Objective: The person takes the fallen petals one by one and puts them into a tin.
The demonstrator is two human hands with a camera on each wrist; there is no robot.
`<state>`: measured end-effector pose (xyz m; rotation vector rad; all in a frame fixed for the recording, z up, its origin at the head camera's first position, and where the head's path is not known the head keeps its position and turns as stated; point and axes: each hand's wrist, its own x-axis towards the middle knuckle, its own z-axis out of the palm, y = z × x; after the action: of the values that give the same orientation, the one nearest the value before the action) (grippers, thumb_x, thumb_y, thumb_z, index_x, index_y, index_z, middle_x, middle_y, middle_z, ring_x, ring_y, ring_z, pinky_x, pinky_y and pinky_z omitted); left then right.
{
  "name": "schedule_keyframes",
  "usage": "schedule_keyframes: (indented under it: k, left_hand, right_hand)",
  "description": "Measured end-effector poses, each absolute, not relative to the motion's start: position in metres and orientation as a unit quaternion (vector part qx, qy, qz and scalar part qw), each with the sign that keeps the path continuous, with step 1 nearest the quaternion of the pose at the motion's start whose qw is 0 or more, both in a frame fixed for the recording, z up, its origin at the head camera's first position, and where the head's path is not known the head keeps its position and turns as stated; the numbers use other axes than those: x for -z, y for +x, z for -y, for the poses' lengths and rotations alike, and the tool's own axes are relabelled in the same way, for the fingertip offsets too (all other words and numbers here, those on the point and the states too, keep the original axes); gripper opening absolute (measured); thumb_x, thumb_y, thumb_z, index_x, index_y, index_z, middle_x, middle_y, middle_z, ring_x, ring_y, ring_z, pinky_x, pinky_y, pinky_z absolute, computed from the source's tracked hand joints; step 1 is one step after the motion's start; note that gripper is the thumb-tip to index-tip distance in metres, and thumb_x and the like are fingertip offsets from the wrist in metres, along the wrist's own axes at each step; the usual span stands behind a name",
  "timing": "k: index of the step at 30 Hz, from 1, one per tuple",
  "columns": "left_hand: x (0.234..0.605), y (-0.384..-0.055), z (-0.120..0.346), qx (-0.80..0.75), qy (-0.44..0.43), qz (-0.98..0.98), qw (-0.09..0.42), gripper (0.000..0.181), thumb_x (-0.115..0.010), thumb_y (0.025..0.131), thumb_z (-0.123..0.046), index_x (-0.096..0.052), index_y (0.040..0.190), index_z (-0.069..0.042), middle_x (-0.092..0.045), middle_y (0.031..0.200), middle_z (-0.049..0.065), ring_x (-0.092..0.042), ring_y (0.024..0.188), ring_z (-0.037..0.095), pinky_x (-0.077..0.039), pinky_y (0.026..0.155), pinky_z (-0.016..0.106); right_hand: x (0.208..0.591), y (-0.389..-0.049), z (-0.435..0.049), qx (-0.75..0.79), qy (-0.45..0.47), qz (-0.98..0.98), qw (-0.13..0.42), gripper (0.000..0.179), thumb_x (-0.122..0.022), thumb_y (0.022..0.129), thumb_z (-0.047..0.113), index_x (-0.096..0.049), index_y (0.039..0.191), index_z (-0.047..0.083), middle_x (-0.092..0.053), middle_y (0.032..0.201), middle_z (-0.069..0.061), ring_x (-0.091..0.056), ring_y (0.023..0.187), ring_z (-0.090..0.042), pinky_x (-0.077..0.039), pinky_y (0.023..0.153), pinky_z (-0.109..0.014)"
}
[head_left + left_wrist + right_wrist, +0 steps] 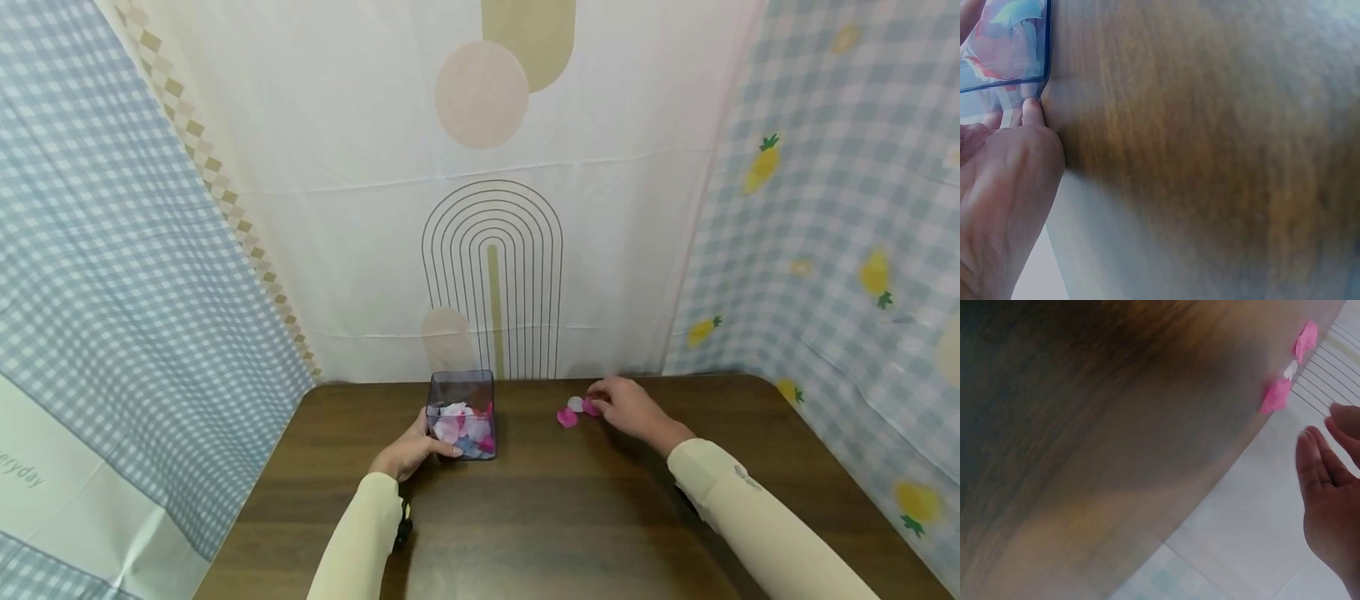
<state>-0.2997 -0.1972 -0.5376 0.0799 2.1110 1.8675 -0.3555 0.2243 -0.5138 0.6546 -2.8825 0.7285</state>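
Note:
A clear, dark-tinted plastic box point(461, 388) stands on the table, holding a heap of white, pink and bluish petals point(459, 425). My left hand point(408, 448) grips it at its left side, thumb along the front; part of that hand also shows in the left wrist view, beside the box wall point(1004, 83). To the right lie a pink petal point(567, 417), a white petal point(575, 404) and another pink petal point(591, 407). Just beside the last one is my right hand point(628, 407). The right wrist view shows its fingers point(1313, 465) extended, with a gap to the thumb and nothing held.
Underneath is a dark brown wooden table point(525, 517) with rounded far corners. A white patterned curtain point(360, 250) hangs at its back edge. Checked cloth point(810, 275) hangs on the right, and more checked cloth point(135, 275) on the left.

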Motion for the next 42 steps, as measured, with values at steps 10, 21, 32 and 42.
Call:
schedule_keyframes:
  k: [10,21,32,42]
  left_hand:
    - [0.536,-0.299,0.199,-0.649,0.032,-0.743,0.163,0.114,-0.087,0.079,-0.001,-0.016,0.167,-0.013,-0.049,0.156,0.016,-0.052,0.138,0.030,-0.027,0.131,0.059]
    - [0.536,-0.300,0.200,-0.648,0.026,-0.744,0.157,0.113,-0.087,0.078,0.000,-0.018,0.166,-0.011,-0.050,0.155,0.016,-0.051,0.138,0.030,-0.021,0.132,0.061]
    - [0.537,-0.300,0.198,-0.650,0.033,-0.743,0.156,0.110,-0.088,0.078,0.000,-0.021,0.165,-0.011,-0.054,0.152,0.016,-0.054,0.133,0.027,-0.025,0.131,0.058]
    - [0.541,-0.301,0.198,-0.651,0.037,-0.742,0.154,0.106,-0.087,0.078,0.000,-0.023,0.163,-0.010,-0.055,0.150,0.016,-0.056,0.130,0.025,-0.028,0.129,0.055]
  right_hand:
    - [0.523,-0.364,-0.212,-0.162,0.262,0.951,0.008,0.033,-0.072,0.098,0.007,-0.072,0.130,-0.003,-0.073,0.110,-0.014,-0.067,0.097,-0.024,-0.058,0.095,-0.051]
    - [0.525,-0.370,-0.199,-0.136,0.252,0.958,-0.009,0.017,-0.070,0.099,0.005,-0.074,0.114,-0.001,-0.072,0.112,-0.018,-0.069,0.111,-0.036,-0.057,0.099,-0.053]
    - [0.527,-0.379,-0.201,-0.131,0.216,0.968,-0.002,0.013,-0.069,0.098,0.006,-0.065,0.086,0.007,-0.065,0.084,-0.008,-0.060,0.079,-0.022,-0.054,0.074,-0.041]
    - [0.528,-0.382,-0.204,-0.171,0.178,0.969,-0.020,0.019,-0.068,0.100,0.007,-0.063,0.081,0.009,-0.065,0.082,-0.007,-0.054,0.073,-0.019,-0.047,0.067,-0.034]
